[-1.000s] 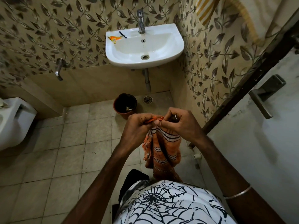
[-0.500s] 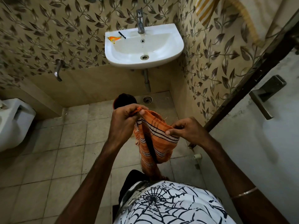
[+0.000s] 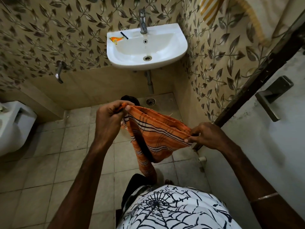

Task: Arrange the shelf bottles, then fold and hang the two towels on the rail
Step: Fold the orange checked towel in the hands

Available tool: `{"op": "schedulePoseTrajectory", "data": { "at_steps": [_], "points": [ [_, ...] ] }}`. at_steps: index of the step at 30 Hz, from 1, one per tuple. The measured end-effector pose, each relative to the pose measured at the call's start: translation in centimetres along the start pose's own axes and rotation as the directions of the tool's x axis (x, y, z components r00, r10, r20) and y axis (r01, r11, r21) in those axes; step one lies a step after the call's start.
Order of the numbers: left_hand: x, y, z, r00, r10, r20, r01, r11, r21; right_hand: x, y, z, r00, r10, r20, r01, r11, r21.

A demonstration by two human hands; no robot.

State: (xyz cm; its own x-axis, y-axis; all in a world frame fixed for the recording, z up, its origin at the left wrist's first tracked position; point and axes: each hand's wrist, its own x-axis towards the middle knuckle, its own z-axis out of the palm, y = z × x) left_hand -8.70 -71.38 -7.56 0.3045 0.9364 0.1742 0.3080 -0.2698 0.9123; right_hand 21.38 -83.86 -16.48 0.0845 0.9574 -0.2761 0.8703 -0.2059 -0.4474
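Left hand: our left hand [image 3: 109, 119] is raised in front of us, its fingers and thumb curled and pinching one top corner of the towel.
Right hand: our right hand [image 3: 206, 135] is lower and more to the right, near the door frame [image 3: 257, 76]; its fingers pinch the other end of the same top edge.
Hands together: we hold the two hands well apart, and the edge of the cloth is stretched between them.
Orange towel: the orange towel [image 3: 156, 138] has white and black stripes; it is in the air above the floor [image 3: 49, 162], and the part below the stretched edge hangs down in folds toward our body.
Second towel: a pale towel with yellow stripes [image 3: 209, 9] hangs at the top right, against the leaf-pattern wall; we cannot see what carries it.
Sink: the white sink [image 3: 146, 47] is fixed on the wall in front of us, with a metal tap [image 3: 143, 22] on its back rim.
On the sink rim: a small orange wrapper [image 3: 115, 39] and a thin dark object [image 3: 124, 35] lie on the left of the rim, just beside each other.
Bucket: a dark round container [image 3: 130, 99] stands on the floor under the sink, mostly hidden behind our left hand.
Toilet: a white toilet [image 3: 14, 126] is at the left edge.
Shirt: we wear a white shirt with a black web print [image 3: 173, 209].
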Motion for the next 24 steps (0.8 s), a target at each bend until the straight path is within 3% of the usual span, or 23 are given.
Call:
{"op": "schedulePoseTrajectory", "data": {
  "at_steps": [6, 11, 14, 24],
  "points": [
    [0.3, -0.7, -1.2, 1.000, -0.007, -0.030, 0.007, 1.000, 0.014, -0.3, 1.5, -0.5, 0.986, 0.018, -0.164, -0.039, 0.991, -0.127],
    [0.6, -1.6, -2.0, 0.998, -0.029, -0.054, 0.031, 0.999, 0.025, -0.5, 1.4, -1.8, 0.926, 0.014, -0.378, -0.047, 0.996, -0.078],
    [0.9, -2.0, -2.5, 0.997, -0.055, -0.061, 0.057, 0.998, 0.022, -0.2, 1.3, -2.8, 0.880, -0.064, -0.470, -0.025, 0.983, -0.180],
    [2.1, -3.5, -3.5, 0.991, -0.131, -0.030, 0.130, 0.991, -0.029, 0.0, -0.9, -6.2, 0.813, -0.203, -0.546, 0.054, 0.960, -0.276]
  ]
}}
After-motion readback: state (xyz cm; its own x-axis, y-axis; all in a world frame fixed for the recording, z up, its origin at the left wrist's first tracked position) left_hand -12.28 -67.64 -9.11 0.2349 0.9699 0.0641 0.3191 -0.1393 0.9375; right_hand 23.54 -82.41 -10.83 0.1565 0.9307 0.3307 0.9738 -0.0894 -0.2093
